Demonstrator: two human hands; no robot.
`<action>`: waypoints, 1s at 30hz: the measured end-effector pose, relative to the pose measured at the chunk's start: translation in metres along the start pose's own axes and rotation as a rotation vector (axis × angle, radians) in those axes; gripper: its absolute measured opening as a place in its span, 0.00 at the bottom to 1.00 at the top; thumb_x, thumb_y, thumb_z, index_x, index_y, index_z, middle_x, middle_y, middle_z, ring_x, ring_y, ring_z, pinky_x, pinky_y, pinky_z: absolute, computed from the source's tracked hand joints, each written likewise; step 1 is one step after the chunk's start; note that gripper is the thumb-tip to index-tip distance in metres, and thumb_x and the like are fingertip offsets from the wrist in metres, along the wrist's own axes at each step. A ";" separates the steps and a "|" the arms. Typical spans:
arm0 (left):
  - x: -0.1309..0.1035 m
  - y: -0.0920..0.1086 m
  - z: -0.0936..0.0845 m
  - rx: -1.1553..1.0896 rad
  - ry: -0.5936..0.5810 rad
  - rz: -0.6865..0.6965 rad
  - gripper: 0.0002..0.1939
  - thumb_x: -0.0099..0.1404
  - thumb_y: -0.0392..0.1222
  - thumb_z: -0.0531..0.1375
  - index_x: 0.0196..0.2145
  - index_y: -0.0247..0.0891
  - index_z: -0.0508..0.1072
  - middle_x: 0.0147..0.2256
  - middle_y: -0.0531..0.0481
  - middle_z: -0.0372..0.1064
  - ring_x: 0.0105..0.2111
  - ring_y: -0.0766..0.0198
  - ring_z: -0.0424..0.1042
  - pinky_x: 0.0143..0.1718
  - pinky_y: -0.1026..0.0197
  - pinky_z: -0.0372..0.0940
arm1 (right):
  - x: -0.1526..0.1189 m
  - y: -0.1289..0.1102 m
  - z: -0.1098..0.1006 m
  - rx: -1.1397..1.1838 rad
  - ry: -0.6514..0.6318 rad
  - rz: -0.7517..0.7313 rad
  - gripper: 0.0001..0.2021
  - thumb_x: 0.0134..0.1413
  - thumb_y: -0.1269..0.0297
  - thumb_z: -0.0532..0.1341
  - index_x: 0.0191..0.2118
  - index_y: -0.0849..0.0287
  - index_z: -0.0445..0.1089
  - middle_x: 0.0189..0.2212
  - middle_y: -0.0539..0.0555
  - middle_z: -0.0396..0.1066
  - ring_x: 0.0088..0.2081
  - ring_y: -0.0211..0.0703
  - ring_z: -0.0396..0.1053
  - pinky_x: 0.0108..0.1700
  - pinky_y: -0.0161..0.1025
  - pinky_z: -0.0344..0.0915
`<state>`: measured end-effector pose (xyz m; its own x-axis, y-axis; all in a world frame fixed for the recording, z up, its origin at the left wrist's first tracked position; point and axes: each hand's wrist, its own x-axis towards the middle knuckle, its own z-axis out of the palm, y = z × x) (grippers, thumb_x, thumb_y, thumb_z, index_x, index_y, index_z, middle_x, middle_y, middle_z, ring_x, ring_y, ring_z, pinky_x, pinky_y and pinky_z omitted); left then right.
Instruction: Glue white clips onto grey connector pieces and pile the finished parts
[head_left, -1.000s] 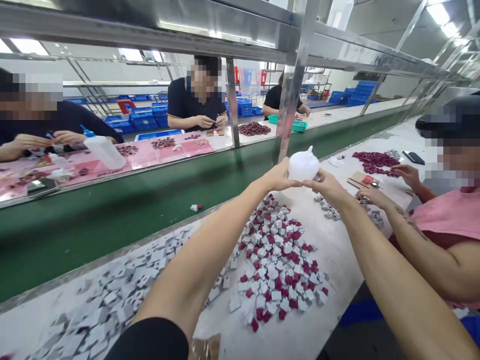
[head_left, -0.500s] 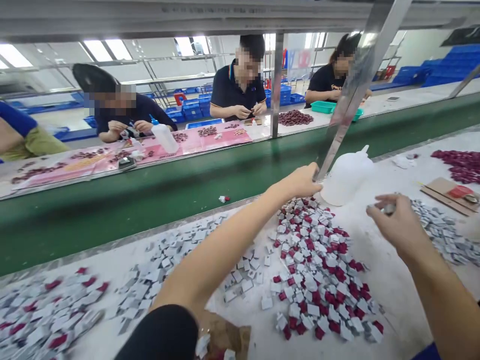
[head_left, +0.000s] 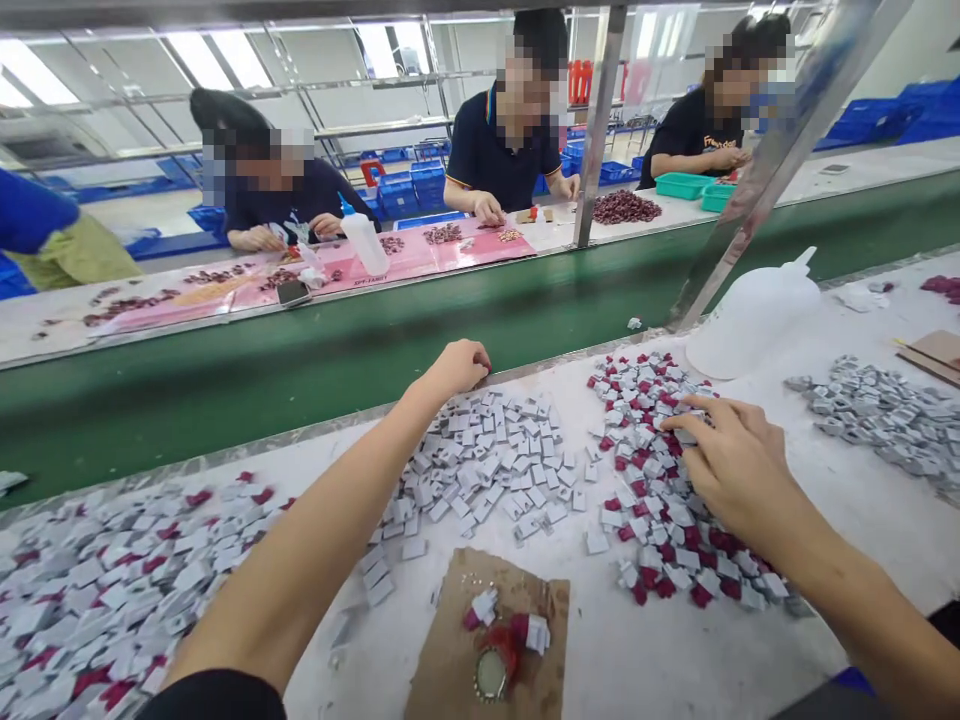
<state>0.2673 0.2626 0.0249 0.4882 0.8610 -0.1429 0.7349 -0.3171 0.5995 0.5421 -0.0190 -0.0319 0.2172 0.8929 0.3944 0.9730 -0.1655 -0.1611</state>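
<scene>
My left hand (head_left: 463, 367) reaches to the table's far edge beside the green belt. Its fingers are closed on a small maroon-and-white piece (head_left: 488, 368), of which only a maroon bit shows. Over the heap of white-and-maroon pieces (head_left: 637, 450) is my right hand (head_left: 735, 460), fingers apart, with the tips touching the heap's right side. Loose white pieces (head_left: 502, 450) lie below my left hand. On a cardboard sheet (head_left: 442, 650) in front of me, a round cap-like disc (head_left: 491, 675) sits with red material and two white-and-maroon pieces (head_left: 537, 634) near it.
A green belt (head_left: 300, 410) runs past the table. A slanted metal post (head_left: 750, 230) and a white plastic vessel (head_left: 757, 310) stand at the far right. More pieces (head_left: 97, 590) cover the left; grey pieces (head_left: 877, 410) lie right. Several co-workers sit across the belt.
My left hand has gone from beside the post to the belt's edge and closed on the piece lying there. My right hand has moved left onto the heap. The view has shifted.
</scene>
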 end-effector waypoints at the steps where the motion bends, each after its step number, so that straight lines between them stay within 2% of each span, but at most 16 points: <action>1: -0.005 0.003 0.001 -0.059 0.024 0.007 0.06 0.75 0.41 0.71 0.46 0.36 0.81 0.49 0.42 0.81 0.51 0.49 0.80 0.57 0.42 0.77 | 0.001 -0.006 -0.006 0.018 0.027 0.023 0.18 0.70 0.70 0.54 0.51 0.54 0.82 0.60 0.68 0.79 0.63 0.77 0.71 0.55 0.71 0.71; 2: -0.011 0.008 0.003 -0.123 0.043 0.018 0.03 0.73 0.36 0.71 0.42 0.36 0.80 0.47 0.41 0.81 0.51 0.48 0.80 0.57 0.42 0.76 | 0.002 -0.014 -0.013 0.071 0.060 0.044 0.17 0.71 0.68 0.55 0.52 0.54 0.82 0.59 0.68 0.79 0.63 0.77 0.72 0.56 0.71 0.72; 4: -0.030 0.023 0.011 -0.271 0.052 0.055 0.04 0.71 0.33 0.69 0.39 0.38 0.77 0.43 0.40 0.82 0.48 0.48 0.81 0.56 0.42 0.76 | 0.004 -0.039 -0.025 0.292 0.105 0.090 0.14 0.73 0.61 0.60 0.56 0.52 0.81 0.56 0.65 0.81 0.59 0.71 0.77 0.56 0.66 0.76; 7: -0.073 0.049 0.032 -0.509 -0.039 0.107 0.03 0.75 0.39 0.65 0.41 0.39 0.75 0.43 0.42 0.83 0.42 0.54 0.84 0.49 0.48 0.79 | 0.005 -0.085 -0.033 0.714 0.058 0.149 0.17 0.70 0.53 0.71 0.60 0.48 0.78 0.52 0.58 0.84 0.49 0.60 0.84 0.49 0.55 0.82; 9: -0.102 0.061 0.047 -0.758 -0.138 0.099 0.05 0.74 0.40 0.67 0.39 0.39 0.75 0.42 0.43 0.82 0.41 0.56 0.84 0.48 0.51 0.78 | 0.003 -0.110 -0.030 0.883 0.028 0.157 0.16 0.69 0.53 0.73 0.57 0.48 0.79 0.50 0.56 0.85 0.46 0.56 0.85 0.48 0.53 0.83; 11: -0.126 0.066 0.057 -0.953 -0.170 0.033 0.05 0.71 0.38 0.69 0.37 0.39 0.76 0.39 0.46 0.81 0.40 0.58 0.83 0.48 0.53 0.76 | 0.000 -0.124 -0.024 0.955 0.043 0.158 0.09 0.71 0.56 0.71 0.52 0.49 0.81 0.45 0.55 0.84 0.44 0.53 0.84 0.49 0.51 0.83; 13: -0.143 0.066 0.062 -1.036 -0.160 -0.050 0.06 0.69 0.37 0.71 0.36 0.39 0.78 0.38 0.47 0.80 0.39 0.59 0.81 0.48 0.54 0.75 | -0.004 -0.128 -0.020 0.976 0.071 0.180 0.07 0.69 0.59 0.72 0.50 0.50 0.82 0.42 0.54 0.83 0.42 0.51 0.83 0.46 0.48 0.83; 16: -0.160 0.064 0.065 -1.104 -0.151 -0.130 0.08 0.69 0.42 0.74 0.37 0.38 0.80 0.38 0.47 0.81 0.40 0.59 0.80 0.50 0.53 0.74 | -0.011 -0.127 -0.018 0.977 0.067 0.175 0.10 0.66 0.60 0.74 0.51 0.50 0.83 0.42 0.54 0.82 0.40 0.50 0.81 0.43 0.48 0.81; 19: -0.172 0.064 0.069 -1.210 -0.118 -0.194 0.09 0.67 0.43 0.76 0.37 0.39 0.81 0.36 0.49 0.81 0.40 0.59 0.80 0.53 0.53 0.74 | -0.018 -0.129 -0.019 0.957 0.092 0.153 0.08 0.68 0.63 0.72 0.51 0.50 0.83 0.43 0.54 0.83 0.41 0.50 0.80 0.44 0.49 0.80; 23: -0.185 0.062 0.073 -1.294 -0.133 -0.239 0.12 0.65 0.45 0.78 0.38 0.39 0.80 0.38 0.49 0.81 0.40 0.60 0.80 0.54 0.54 0.74 | -0.028 -0.133 -0.019 1.028 0.101 0.210 0.09 0.68 0.65 0.71 0.51 0.50 0.83 0.44 0.54 0.82 0.42 0.49 0.79 0.45 0.48 0.79; 26: -0.191 0.057 0.072 -1.166 -0.171 -0.196 0.11 0.68 0.48 0.76 0.38 0.40 0.81 0.39 0.48 0.82 0.41 0.59 0.80 0.52 0.55 0.73 | -0.034 -0.132 -0.018 1.091 0.079 0.239 0.09 0.68 0.66 0.70 0.50 0.49 0.84 0.43 0.54 0.82 0.42 0.49 0.80 0.46 0.47 0.80; 30: -0.196 0.050 0.069 -0.914 -0.164 -0.012 0.08 0.72 0.48 0.72 0.41 0.42 0.83 0.43 0.47 0.84 0.46 0.56 0.81 0.51 0.55 0.73 | -0.041 -0.126 -0.017 1.284 -0.074 0.274 0.06 0.69 0.62 0.72 0.48 0.49 0.85 0.43 0.54 0.84 0.44 0.49 0.83 0.47 0.44 0.83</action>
<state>0.2405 0.0511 0.0286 0.5946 0.7732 -0.2206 0.1173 0.1881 0.9751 0.4121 -0.0415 -0.0127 0.3499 0.9216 0.1681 0.1218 0.1332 -0.9836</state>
